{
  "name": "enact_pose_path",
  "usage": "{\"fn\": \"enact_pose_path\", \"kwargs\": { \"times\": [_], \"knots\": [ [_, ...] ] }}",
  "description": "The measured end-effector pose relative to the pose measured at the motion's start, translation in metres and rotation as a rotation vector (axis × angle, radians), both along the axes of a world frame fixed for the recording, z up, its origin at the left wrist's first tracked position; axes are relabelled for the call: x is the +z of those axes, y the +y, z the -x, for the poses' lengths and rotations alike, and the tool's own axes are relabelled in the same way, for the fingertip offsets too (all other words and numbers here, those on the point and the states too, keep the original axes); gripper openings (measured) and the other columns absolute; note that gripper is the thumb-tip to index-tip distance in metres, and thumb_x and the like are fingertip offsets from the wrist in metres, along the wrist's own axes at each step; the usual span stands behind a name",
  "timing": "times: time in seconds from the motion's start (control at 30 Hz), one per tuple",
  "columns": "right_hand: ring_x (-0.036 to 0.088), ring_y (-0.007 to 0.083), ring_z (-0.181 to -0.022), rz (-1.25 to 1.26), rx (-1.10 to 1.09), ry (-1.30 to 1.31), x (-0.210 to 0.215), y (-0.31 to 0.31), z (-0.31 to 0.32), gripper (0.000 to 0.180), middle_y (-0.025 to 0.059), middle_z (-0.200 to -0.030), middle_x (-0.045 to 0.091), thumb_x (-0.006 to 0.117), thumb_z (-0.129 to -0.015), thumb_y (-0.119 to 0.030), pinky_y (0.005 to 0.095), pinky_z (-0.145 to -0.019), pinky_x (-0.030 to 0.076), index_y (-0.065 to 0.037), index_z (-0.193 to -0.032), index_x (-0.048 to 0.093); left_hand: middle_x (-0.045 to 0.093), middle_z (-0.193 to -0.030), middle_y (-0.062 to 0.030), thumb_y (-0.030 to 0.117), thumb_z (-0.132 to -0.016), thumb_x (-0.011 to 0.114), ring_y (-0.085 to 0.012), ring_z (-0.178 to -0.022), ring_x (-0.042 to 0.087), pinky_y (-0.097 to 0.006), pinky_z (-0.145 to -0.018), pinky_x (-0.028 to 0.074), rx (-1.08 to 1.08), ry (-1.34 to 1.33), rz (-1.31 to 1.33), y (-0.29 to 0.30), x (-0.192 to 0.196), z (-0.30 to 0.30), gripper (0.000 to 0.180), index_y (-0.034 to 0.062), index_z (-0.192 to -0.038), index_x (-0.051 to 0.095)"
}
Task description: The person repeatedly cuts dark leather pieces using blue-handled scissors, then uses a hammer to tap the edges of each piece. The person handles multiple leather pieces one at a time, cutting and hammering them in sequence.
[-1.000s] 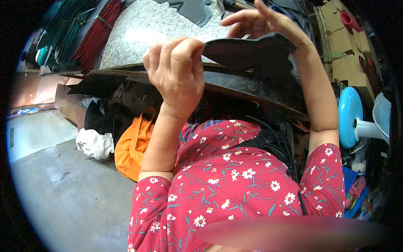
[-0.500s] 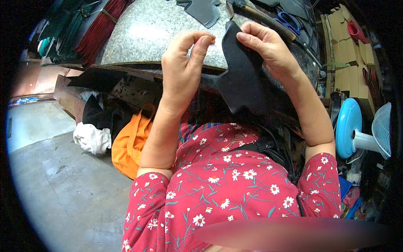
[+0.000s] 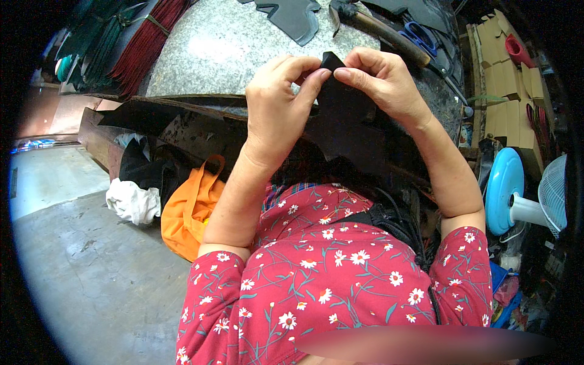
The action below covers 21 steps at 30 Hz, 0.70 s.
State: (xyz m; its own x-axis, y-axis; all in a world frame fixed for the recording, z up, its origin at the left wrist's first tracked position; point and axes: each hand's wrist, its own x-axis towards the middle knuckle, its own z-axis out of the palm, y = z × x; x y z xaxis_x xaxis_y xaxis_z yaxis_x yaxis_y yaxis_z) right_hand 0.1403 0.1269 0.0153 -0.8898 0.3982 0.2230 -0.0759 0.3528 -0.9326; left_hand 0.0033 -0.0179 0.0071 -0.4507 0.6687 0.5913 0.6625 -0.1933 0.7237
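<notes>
A flexible black cut piece (image 3: 347, 112), perhaps leather or rubber sheet, hangs from my fingers at the near edge of the table. My left hand (image 3: 283, 97) pinches its upper end between thumb and forefinger. Close beside it, my right hand (image 3: 386, 82) pinches the same end, the thumbs almost meeting. The tip between them looks folded over. Lower down, the piece blends into the dark space below the table, so its outline is hard to make out. More dark cut pieces (image 3: 292, 21) lie on the speckled stone slab (image 3: 201, 58) beyond my hands.
A hammer (image 3: 389, 36) with a wooden handle and blue-handled scissors (image 3: 421, 38) lie at the back right. Bundles of red cords (image 3: 146, 45) are at the left. An orange bag (image 3: 188, 213) and white cloth (image 3: 134, 201) sit lower left; a blue-and-white fan (image 3: 508, 191) stands right.
My left hand has moved right and now grips the black piece's upper end. The piece has turned and dropped slightly, its tip now folded between both hands.
</notes>
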Motion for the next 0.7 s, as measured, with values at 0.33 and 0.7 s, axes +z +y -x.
{"fn": "enact_pose_path", "kwargs": {
  "times": [0.33, 0.7],
  "knots": [
    [0.049, 0.0026, -0.070, -0.069, 0.010, 0.017, -0.0043, -0.0014, 0.0003, 0.021, -0.0069, -0.072, 0.055, 0.074, -0.091, -0.022, 0.0220, -0.061, 0.041, -0.001, -0.090, 0.069, 0.065, -0.076, -0.0017, 0.009, -0.087, 0.070, -0.0076, -0.071, 0.056, -0.027, -0.064, 0.047, -0.329, -0.592, 0.044, 0.0065, -0.0097, 0.0102, 0.012, -0.0027, -0.086, 0.069],
    [0.051, 0.0074, -0.066, -0.312, -0.010, -0.035, -0.0025, 0.0028, 0.0005, 0.023, 0.0038, -0.068, 0.057, 0.074, -0.089, -0.023, 0.0265, -0.060, 0.044, -0.002, -0.089, 0.066, 0.067, -0.081, -0.0009, 0.011, -0.091, 0.067, -0.0075, -0.079, 0.060, -0.024, -0.072, 0.048, -0.160, -0.110, 0.105, 0.0096, -0.0054, 0.0104, 0.013, -0.0018, -0.091, 0.071]
  ]
}}
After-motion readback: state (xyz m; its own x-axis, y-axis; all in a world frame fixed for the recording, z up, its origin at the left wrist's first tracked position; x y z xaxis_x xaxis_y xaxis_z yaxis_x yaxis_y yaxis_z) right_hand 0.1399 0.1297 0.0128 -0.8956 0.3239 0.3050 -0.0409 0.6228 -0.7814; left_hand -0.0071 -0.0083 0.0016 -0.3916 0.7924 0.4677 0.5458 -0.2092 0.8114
